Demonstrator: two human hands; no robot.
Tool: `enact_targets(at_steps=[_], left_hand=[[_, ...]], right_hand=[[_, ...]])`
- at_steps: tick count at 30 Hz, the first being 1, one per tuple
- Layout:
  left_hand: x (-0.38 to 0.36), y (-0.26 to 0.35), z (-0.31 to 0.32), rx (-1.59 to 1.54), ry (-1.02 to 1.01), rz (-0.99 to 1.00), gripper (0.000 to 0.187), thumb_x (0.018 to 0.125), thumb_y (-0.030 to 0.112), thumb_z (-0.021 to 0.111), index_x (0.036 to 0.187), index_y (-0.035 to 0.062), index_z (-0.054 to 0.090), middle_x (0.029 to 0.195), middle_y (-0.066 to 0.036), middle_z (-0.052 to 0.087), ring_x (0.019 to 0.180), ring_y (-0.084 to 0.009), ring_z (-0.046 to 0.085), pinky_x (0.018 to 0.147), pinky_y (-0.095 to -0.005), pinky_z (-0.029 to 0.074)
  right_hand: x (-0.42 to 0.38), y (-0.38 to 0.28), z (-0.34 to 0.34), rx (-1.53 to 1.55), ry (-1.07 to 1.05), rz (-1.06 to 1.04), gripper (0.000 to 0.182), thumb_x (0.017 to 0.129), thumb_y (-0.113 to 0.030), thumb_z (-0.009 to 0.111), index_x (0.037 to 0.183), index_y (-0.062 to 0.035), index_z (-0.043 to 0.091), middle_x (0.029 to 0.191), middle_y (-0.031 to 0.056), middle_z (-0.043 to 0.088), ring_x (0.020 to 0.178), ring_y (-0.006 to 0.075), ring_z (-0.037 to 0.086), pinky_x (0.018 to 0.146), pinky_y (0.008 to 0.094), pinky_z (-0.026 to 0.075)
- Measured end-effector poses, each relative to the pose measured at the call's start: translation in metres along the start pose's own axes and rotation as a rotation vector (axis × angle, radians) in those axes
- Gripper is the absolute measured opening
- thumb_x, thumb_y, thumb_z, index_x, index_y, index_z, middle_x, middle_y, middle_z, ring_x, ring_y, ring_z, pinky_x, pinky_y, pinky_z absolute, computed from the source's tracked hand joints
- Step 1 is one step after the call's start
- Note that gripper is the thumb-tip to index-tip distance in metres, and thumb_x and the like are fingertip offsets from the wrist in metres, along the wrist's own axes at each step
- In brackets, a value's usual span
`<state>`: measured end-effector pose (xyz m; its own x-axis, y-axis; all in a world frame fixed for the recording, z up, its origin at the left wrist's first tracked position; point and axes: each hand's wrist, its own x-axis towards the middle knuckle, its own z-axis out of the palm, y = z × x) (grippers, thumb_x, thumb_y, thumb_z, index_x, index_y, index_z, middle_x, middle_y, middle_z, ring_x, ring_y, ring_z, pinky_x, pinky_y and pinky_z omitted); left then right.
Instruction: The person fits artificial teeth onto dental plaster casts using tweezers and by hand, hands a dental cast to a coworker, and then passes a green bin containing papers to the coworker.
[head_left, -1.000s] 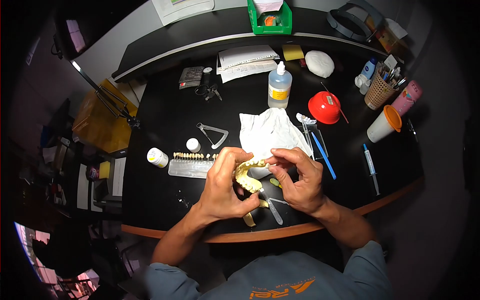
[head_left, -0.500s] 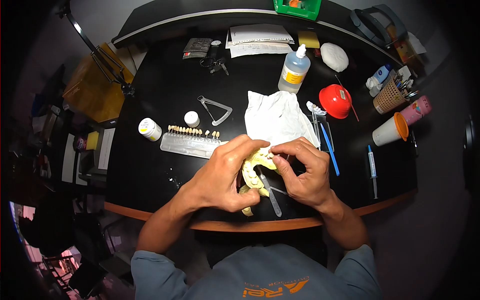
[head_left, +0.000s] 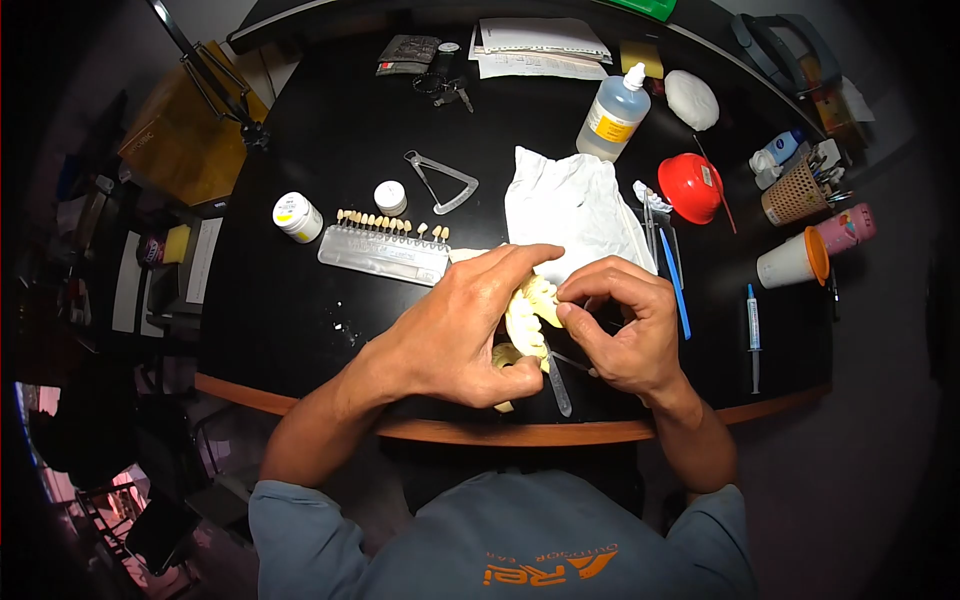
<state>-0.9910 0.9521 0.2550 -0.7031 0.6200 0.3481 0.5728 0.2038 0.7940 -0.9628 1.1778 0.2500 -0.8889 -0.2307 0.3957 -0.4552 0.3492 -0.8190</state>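
Note:
My left hand (head_left: 450, 325) is wrapped around a yellow dental cast (head_left: 525, 322), a horseshoe-shaped arch with teeth, held above the front of the table. At the cast's right end, my right hand (head_left: 640, 325) has its thumb and index finger pinched together; whatever is between the fingertips is too small to make out. Beneath the hands lies a grey metal handle (head_left: 560, 388), probably of a scalpel or spatula. Another yellowish cast piece (head_left: 505, 355) shows partly under my left hand. Behind the hands is a crumpled white cloth (head_left: 570, 205).
Left of the cloth are a tooth shade guide (head_left: 385, 250), a white jar (head_left: 297, 217), a small white lid (head_left: 390, 197) and a caliper (head_left: 442, 182). To the right are a blue-handled tool (head_left: 675, 285), red bowl (head_left: 690, 188), syringe (head_left: 753, 335) and white cup (head_left: 785, 265). A liquid bottle (head_left: 613, 115) stands behind.
The view has shifted slightly. My left hand has turned the cast, so its arch is more upright and angled right. My right hand has moved a little right, still pinching at the cast's edge.

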Motion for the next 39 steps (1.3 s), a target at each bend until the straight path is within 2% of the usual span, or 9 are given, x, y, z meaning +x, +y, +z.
enact_targets(at_steps=[5, 14, 17, 18, 21, 22, 25, 34, 39], left_hand=[[0.0, 0.001, 0.001, 0.003, -0.014, -0.008, 0.092, 0.057, 0.027, 0.07, 0.142, -0.0061, 0.054, 0.103, -0.025, 0.065, 0.092, -0.0402, 0.068, 0.084, -0.0442, 0.054], [0.0, -0.007, 0.004, 0.033, 0.033, 0.032, 0.09, 0.06, 0.027, 0.071, 0.142, -0.0049, 0.055, 0.102, -0.025, 0.067, 0.092, -0.0401, 0.068, 0.084, -0.0439, 0.054], [0.0, -0.005, -0.003, -0.044, -0.033, -0.098, 0.086, 0.064, 0.03, 0.069, 0.142, -0.0055, 0.055, 0.099, -0.024, 0.068, 0.09, -0.0393, 0.069, 0.083, -0.0434, 0.054], [0.001, -0.001, -0.004, -0.111, -0.036, -0.161, 0.084, 0.069, 0.033, 0.065, 0.142, -0.0068, 0.055, 0.094, -0.022, 0.069, 0.087, -0.0355, 0.069, 0.081, -0.0415, 0.054], [0.001, 0.001, -0.009, -0.213, -0.06, -0.225, 0.083, 0.072, 0.035, 0.061, 0.143, -0.0076, 0.054, 0.091, -0.018, 0.069, 0.083, -0.0295, 0.069, 0.078, -0.0388, 0.053], [0.002, 0.003, -0.01, -0.223, -0.062, -0.246, 0.084, 0.072, 0.036, 0.059, 0.143, -0.0081, 0.054, 0.088, -0.016, 0.069, 0.08, -0.0241, 0.067, 0.076, -0.0357, 0.052], [0.003, 0.003, -0.01, -0.231, -0.071, -0.274, 0.084, 0.072, 0.035, 0.058, 0.143, -0.008, 0.054, 0.085, -0.013, 0.068, 0.077, -0.0208, 0.065, 0.073, -0.0336, 0.051], [0.003, 0.003, -0.008, -0.326, -0.047, -0.257, 0.086, 0.071, 0.035, 0.056, 0.146, -0.0082, 0.053, 0.082, -0.009, 0.066, 0.072, -0.0162, 0.06, 0.067, -0.0305, 0.046], [0.003, 0.004, -0.008, -0.331, -0.045, -0.243, 0.088, 0.071, 0.038, 0.057, 0.145, -0.0087, 0.053, 0.084, -0.01, 0.066, 0.074, -0.0175, 0.061, 0.071, -0.0311, 0.048]], right_hand=[[-0.003, 0.006, 0.002, 0.146, 0.021, 0.121, 0.007, 0.082, 0.002, 0.076, 0.089, -0.0002, 0.077, 0.092, 0.0099, 0.078, 0.083, 0.0159, 0.073, 0.072, 0.0285, 0.054], [-0.004, 0.005, 0.001, 0.142, 0.002, 0.148, 0.009, 0.083, 0.001, 0.076, 0.091, 0.001, 0.077, 0.095, 0.0101, 0.076, 0.084, 0.0146, 0.072, 0.072, 0.0263, 0.054], [-0.004, 0.007, 0.0, 0.156, -0.014, 0.11, 0.01, 0.084, 0.002, 0.073, 0.093, 0.001, 0.077, 0.096, 0.0112, 0.076, 0.083, 0.0144, 0.071, 0.072, 0.0257, 0.054], [-0.004, 0.007, 0.0, 0.153, -0.018, 0.106, 0.01, 0.085, 0.002, 0.073, 0.094, 0.0012, 0.077, 0.096, 0.0116, 0.076, 0.083, 0.0144, 0.071, 0.072, 0.0257, 0.053], [-0.004, 0.005, -0.001, 0.146, -0.026, 0.096, 0.012, 0.086, 0.002, 0.071, 0.095, 0.0017, 0.077, 0.097, 0.0124, 0.076, 0.083, 0.0146, 0.07, 0.073, 0.026, 0.053], [-0.004, 0.005, -0.001, 0.143, -0.028, 0.092, 0.012, 0.086, 0.002, 0.07, 0.096, 0.0019, 0.077, 0.097, 0.0125, 0.076, 0.083, 0.0147, 0.07, 0.073, 0.0262, 0.053], [-0.004, 0.007, -0.001, 0.155, -0.039, 0.067, 0.013, 0.086, 0.002, 0.07, 0.096, 0.0026, 0.077, 0.098, 0.013, 0.076, 0.083, 0.0152, 0.07, 0.075, 0.0267, 0.054], [-0.004, 0.003, -0.004, 0.196, -0.072, 0.064, 0.016, 0.087, 0.004, 0.066, 0.099, 0.0031, 0.078, 0.099, 0.014, 0.075, 0.087, 0.0164, 0.071, 0.081, 0.0279, 0.056], [-0.005, 0.003, -0.004, 0.219, -0.07, 0.057, 0.017, 0.088, 0.004, 0.066, 0.099, 0.0024, 0.079, 0.099, 0.0127, 0.074, 0.087, 0.0153, 0.071, 0.08, 0.0274, 0.056]])
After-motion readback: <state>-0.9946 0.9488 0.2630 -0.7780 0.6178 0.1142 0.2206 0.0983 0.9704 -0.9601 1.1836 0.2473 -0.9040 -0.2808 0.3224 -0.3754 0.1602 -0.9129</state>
